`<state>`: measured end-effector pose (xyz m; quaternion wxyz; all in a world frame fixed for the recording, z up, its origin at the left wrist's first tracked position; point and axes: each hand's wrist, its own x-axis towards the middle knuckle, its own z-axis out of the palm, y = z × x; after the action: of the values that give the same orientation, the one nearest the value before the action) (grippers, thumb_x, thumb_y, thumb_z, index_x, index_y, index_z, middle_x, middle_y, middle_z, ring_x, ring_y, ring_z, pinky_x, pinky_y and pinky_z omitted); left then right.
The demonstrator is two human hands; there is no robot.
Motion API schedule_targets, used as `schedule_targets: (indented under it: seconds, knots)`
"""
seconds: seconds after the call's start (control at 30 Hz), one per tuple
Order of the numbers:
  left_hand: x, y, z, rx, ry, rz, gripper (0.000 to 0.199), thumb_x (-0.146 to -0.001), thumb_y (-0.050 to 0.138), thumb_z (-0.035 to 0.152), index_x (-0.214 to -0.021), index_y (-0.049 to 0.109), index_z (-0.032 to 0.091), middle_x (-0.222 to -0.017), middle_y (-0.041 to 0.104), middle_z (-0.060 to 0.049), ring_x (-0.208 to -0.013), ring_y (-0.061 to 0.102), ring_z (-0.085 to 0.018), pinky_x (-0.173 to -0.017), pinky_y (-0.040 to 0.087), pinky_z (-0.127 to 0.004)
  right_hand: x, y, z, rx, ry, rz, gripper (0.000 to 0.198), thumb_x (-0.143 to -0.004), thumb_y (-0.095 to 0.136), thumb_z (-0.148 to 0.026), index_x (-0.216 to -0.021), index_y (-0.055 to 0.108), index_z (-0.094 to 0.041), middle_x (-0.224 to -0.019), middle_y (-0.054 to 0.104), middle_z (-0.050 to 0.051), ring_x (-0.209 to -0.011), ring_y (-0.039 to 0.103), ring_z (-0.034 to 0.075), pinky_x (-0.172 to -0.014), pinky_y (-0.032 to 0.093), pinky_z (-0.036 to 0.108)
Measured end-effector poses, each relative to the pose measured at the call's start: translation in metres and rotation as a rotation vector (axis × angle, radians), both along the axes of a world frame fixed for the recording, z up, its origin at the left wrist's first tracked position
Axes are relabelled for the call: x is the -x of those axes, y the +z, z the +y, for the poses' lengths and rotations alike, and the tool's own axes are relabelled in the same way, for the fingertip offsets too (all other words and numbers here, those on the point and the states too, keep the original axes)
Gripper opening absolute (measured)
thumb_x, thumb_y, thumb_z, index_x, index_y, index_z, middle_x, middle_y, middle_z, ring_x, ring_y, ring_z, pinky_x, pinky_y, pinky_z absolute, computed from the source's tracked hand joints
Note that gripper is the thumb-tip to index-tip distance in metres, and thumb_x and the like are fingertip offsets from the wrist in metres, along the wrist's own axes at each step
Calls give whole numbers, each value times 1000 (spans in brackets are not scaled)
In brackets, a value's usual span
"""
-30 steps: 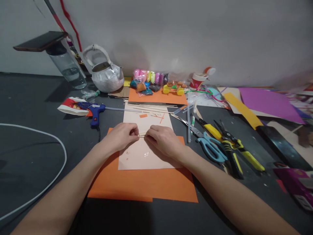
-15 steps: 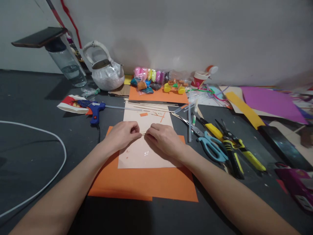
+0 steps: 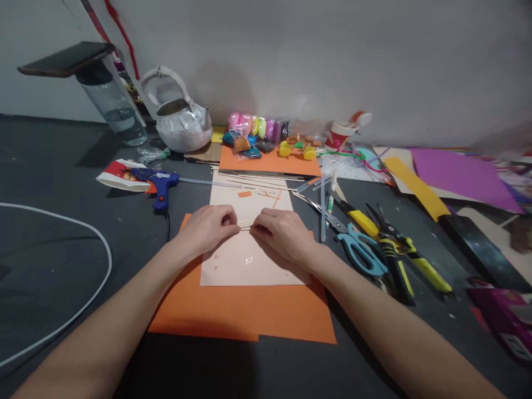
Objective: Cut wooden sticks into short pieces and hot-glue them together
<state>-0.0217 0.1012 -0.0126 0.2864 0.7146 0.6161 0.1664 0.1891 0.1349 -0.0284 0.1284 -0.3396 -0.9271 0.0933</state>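
Between my hands lie a few short thin wooden sticks [image 3: 245,225], just above a pale sheet of paper [image 3: 249,271]. My left hand [image 3: 213,227] pinches their left ends with thumb and fingers. On the other side my right hand [image 3: 279,230] has its fingers closed on the right ends. The fingers hide most of the sticks' length. Under the pale sheet is orange paper [image 3: 241,310]. A small orange scrap [image 3: 245,194] and thin orange strips [image 3: 276,198] lie on the sheet beyond my hands.
A blue glue gun [image 3: 164,188] rests at the left, near a silver kettle [image 3: 183,127] and a water bottle [image 3: 120,113]. On the right are blue-handled scissors [image 3: 361,252], yellow-black pliers [image 3: 399,249] and a cutter [image 3: 361,219]. Bagged coloured clay [image 3: 257,133] sits at the back.
My right hand has shifted slightly right, so a little more of the sticks shows between the hands. My left hand has stayed nearly still.
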Motion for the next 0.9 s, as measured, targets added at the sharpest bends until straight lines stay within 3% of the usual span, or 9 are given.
schedule_targets:
  seconds: [0.23, 0.5, 0.9]
  knots:
    - [-1, 0, 0, 2, 8, -13, 14, -80, 61, 33, -74, 62, 21, -66, 61, 2, -63, 53, -16, -57, 30, -27, 2, -3, 0, -7, -38, -7, 17, -96, 59, -28, -85, 64, -16, -81, 64, -1, -73, 61, 14, -71, 50, 31]
    - [0, 5, 0, 29, 44, -95, 18, -81, 58, 34, -74, 65, 19, -69, 64, 1, -66, 54, -16, -59, 35, -27, -5, 0, 1, 41, -63, 67, 11, -92, 62, -23, -85, 69, -18, -82, 71, 5, -74, 62, 16, -66, 39, 28]
    - [4, 2, 3, 25, 66, -159, 20, -82, 56, 33, -76, 67, 18, -73, 67, -1, -68, 55, -16, -61, 37, -27, -13, 3, 3, 92, -81, 122, 10, -92, 61, -21, -88, 70, -19, -87, 75, 5, -80, 66, 18, -69, 42, 28]
